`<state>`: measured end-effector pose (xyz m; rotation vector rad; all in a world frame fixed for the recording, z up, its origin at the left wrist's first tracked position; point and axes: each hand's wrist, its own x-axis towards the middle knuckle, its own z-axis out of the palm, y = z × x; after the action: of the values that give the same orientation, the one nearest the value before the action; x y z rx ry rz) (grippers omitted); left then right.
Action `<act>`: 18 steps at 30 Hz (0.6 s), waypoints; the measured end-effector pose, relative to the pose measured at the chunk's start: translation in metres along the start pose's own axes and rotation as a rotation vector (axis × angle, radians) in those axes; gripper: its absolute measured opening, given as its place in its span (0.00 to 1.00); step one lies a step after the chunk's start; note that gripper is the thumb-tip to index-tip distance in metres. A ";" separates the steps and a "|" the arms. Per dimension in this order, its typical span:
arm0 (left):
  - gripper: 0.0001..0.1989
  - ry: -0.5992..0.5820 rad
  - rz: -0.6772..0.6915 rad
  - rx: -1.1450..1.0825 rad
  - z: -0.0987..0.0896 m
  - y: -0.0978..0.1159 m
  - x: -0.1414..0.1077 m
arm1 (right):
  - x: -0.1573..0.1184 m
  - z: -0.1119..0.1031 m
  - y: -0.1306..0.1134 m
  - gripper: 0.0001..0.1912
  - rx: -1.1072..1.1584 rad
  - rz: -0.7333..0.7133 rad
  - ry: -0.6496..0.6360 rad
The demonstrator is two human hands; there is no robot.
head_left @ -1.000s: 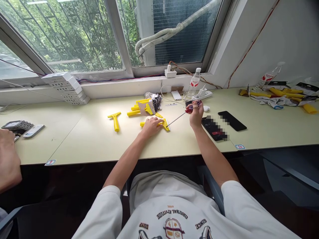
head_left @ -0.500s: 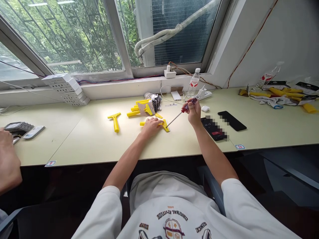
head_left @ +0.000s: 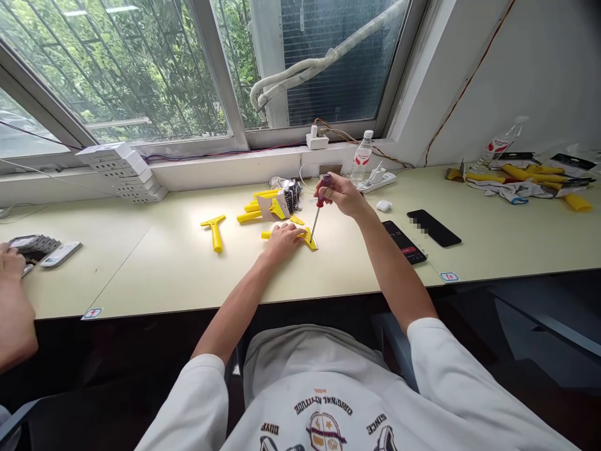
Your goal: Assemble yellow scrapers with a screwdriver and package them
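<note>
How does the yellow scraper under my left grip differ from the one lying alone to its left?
The held scraper points its handle left; the lone scraper points its handle toward you. Your left grip partly covers the held scraper, and the screwdriver reaches its head; no hand touches the lone scraper. Both are yellow, on the table.

Across your white shirt you can read "ORIGINAL ATTITUDE" and "SINCE"; smaller lettering there is unclear. Your lit phone shows digits seemingly ending in 32; the bottle label and the right-hand table sticker carry marks too small to read.
</note>
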<state>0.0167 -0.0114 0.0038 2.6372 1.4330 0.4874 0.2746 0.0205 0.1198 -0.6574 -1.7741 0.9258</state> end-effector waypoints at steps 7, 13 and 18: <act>0.17 -0.017 -0.014 -0.002 -0.003 0.003 0.000 | -0.008 0.024 0.021 0.33 -0.094 -0.044 0.301; 0.18 -0.017 -0.023 0.009 -0.002 0.002 0.000 | -0.009 0.039 0.021 0.32 -0.299 -0.074 0.444; 0.18 -0.018 -0.024 0.013 -0.001 0.002 0.001 | -0.010 0.050 0.012 0.32 -0.423 -0.082 0.510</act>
<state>0.0183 -0.0122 0.0057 2.6246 1.4660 0.4526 0.2315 0.0052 0.0940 -0.9816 -1.5194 0.2794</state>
